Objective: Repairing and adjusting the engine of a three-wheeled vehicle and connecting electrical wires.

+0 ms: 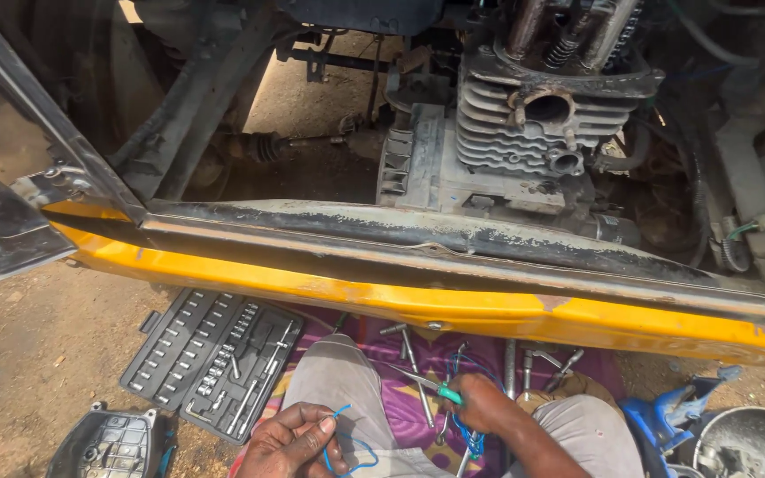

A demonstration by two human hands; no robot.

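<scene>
Nearest the camera, the left hand (292,438) pinches a thin blue wire (340,447) between thumb and fingertips, the loop curling down to its right. Just right of it, the right hand (482,405) is closed round green-handled pliers (431,388) — their tip points left, toward the wire but apart from it. Judging from this, the wire is best held taut and steady near the pinch, so the pliers can meet it squarely without slipping. Loose tools lie on the purple cloth (400,416) between the knees; an open socket set (214,361) sits left. Farther off runs the yellow sill (453,305), then the finned engine (524,133).
</scene>
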